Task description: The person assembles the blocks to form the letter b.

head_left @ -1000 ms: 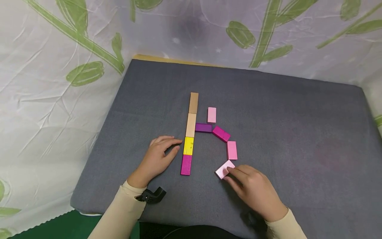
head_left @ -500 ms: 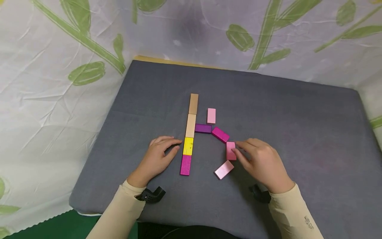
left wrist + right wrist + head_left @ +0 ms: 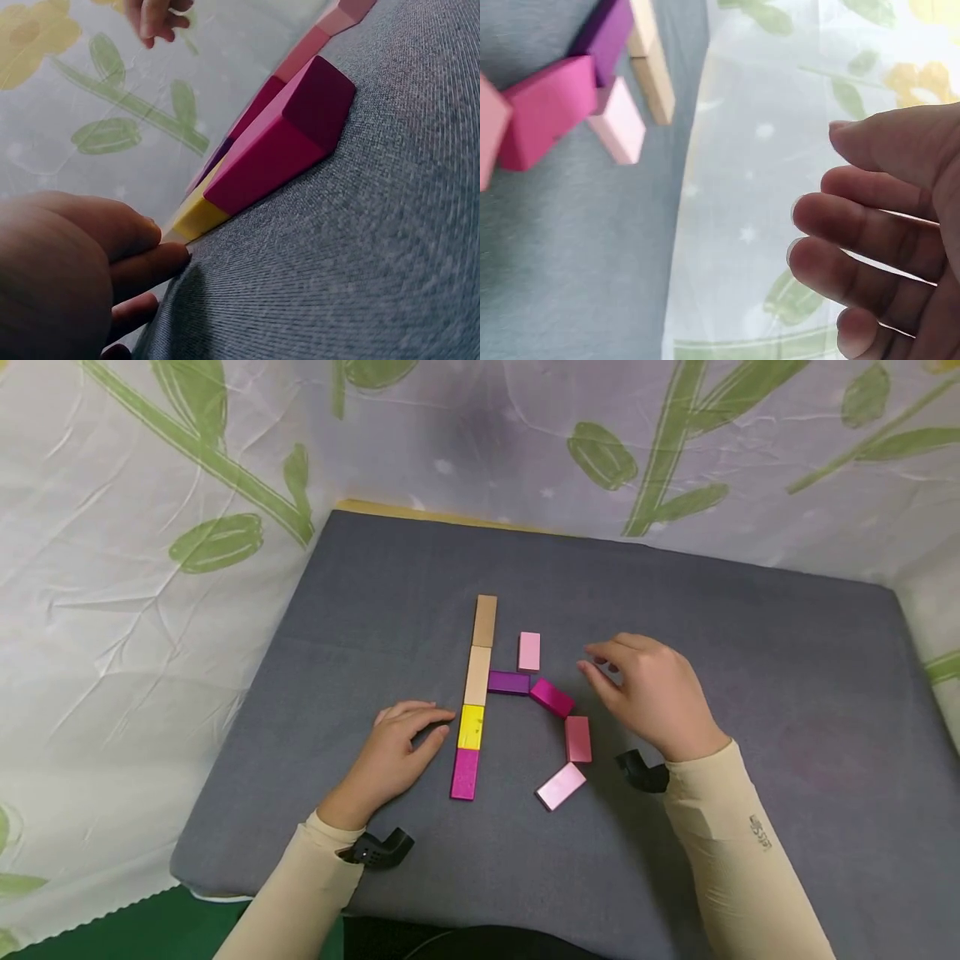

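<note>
Wooden blocks lie on a grey cloth. A straight column runs from a brown block (image 3: pixel 485 621) through a beige block (image 3: pixel 477 675) and a yellow block (image 3: pixel 471 727) to a magenta block (image 3: pixel 464 774). From its right side a purple block (image 3: pixel 508 682), a second magenta block (image 3: pixel 552 697), a pink block (image 3: pixel 578 739) and a slanted light pink block (image 3: pixel 561 787) curve downward. Another light pink block (image 3: pixel 529 652) lies just above the purple one. My left hand (image 3: pixel 405 750) rests beside the yellow block, fingers relaxed. Holding nothing, my right hand (image 3: pixel 652 693) hovers right of the curve, fingers loosely bent.
The grey-covered table (image 3: pixel 787 693) extends far to the right of the blocks. A pale curtain with green leaves (image 3: pixel 480 443) hangs behind and to the left. Each wrist wears a black camera, such as the left one (image 3: pixel 382 848).
My right hand has let go of the slanted light pink block, touched the pink block above it, then moved up and away, past the loose pink block's right. The left hand has stayed put.
</note>
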The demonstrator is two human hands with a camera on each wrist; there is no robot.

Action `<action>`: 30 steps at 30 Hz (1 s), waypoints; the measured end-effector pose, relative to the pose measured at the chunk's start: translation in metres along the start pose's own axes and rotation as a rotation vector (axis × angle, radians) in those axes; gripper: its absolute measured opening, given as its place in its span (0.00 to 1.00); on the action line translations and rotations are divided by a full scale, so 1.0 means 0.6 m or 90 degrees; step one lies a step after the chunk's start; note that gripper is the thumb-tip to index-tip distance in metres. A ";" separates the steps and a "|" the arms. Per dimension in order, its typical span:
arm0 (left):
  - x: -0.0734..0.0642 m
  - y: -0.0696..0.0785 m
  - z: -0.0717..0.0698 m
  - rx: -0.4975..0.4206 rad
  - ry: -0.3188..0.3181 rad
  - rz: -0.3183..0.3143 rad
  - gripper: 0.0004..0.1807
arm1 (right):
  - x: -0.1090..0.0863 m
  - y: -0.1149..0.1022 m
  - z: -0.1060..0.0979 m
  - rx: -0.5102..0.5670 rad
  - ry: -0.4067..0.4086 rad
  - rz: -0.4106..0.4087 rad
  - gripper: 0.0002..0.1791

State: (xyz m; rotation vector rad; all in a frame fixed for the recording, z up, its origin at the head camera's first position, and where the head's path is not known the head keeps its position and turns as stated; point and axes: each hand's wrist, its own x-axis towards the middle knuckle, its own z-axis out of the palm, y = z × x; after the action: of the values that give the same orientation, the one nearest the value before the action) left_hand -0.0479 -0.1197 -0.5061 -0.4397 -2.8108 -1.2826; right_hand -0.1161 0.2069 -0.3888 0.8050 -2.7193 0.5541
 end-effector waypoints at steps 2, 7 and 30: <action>0.001 0.000 -0.001 0.001 0.001 0.000 0.14 | 0.015 -0.001 0.002 0.004 0.003 0.000 0.09; 0.001 0.001 -0.003 0.001 -0.001 -0.001 0.14 | 0.055 0.000 0.016 0.002 -0.040 0.021 0.10; -0.001 0.002 -0.001 0.003 0.000 0.005 0.14 | 0.135 0.012 0.128 0.034 -0.272 0.226 0.14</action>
State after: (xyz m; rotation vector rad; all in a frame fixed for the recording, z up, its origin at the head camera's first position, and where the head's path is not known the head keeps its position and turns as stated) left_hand -0.0467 -0.1194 -0.5048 -0.4508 -2.8079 -1.2749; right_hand -0.1962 0.1418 -0.4321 0.4934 -3.2882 0.5815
